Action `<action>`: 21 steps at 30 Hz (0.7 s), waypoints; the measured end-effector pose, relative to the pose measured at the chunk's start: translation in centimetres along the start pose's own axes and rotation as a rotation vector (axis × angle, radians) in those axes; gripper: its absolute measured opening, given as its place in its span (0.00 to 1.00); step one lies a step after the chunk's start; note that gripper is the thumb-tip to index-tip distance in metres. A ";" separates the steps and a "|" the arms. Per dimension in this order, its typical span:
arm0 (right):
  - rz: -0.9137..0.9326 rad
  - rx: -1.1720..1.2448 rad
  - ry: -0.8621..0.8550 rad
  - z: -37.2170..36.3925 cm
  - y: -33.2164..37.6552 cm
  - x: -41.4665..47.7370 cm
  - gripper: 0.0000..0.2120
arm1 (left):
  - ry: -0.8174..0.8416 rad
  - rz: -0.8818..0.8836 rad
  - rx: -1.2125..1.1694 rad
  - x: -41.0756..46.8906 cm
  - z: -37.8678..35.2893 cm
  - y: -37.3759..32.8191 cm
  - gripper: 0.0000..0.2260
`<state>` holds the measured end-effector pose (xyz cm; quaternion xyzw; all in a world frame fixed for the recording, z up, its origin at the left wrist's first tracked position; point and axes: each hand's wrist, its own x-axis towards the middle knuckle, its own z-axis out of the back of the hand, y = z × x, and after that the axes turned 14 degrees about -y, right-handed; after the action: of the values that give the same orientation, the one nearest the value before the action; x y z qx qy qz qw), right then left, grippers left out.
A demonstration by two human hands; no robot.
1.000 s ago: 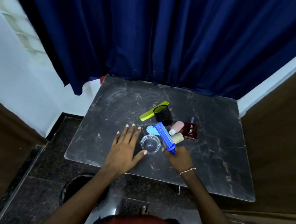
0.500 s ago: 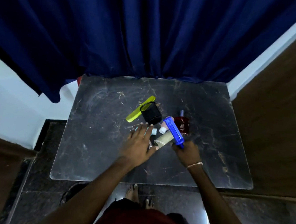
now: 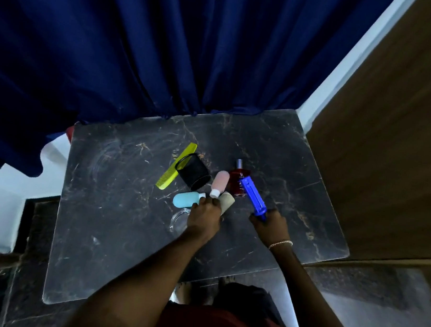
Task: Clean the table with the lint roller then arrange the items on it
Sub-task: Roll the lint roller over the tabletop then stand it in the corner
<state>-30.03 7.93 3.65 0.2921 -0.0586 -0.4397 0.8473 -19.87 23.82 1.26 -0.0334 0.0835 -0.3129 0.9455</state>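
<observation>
Shifted from the glass dish [image 3: 180, 221], the left hand [image 3: 203, 219] is clenched on the roller's paper roll [image 3: 227, 202] while the blue handle [image 3: 253, 197] is gripped by the right hand [image 3: 272, 226]; rolling across the counter [image 3: 119, 219] is judged next.

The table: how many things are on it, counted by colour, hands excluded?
Blue (lint roller, light blue bottle): 2
Yellow-green (comb): 1
Black (mesh cup): 1
Pink (bottle): 1
Red (perfume bottle): 1
Clear (glass dish): 1
Total: 7
</observation>
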 end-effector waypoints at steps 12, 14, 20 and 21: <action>0.049 -0.099 0.144 0.6 -2.1 2.8 0.11 | -0.015 0.175 -0.072 1.9 -1.5 -1.6 0.20; 0.048 -0.106 0.159 0.9 -2.2 3.5 0.12 | -0.029 0.196 -0.105 1.8 -1.5 -1.8 0.23; 0.092 -0.139 0.175 2.0 -3.0 5.2 0.14 | -0.113 0.298 -0.411 -0.2 -0.9 -1.1 0.24; 0.104 -0.157 0.189 2.1 -3.2 5.4 0.15 | -0.130 0.330 -0.506 -0.6 -0.7 -0.7 0.23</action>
<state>-29.76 1.42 2.77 0.2618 0.0411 -0.3688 0.8909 -20.93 23.59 0.75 -0.2736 0.1023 -0.1215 0.9486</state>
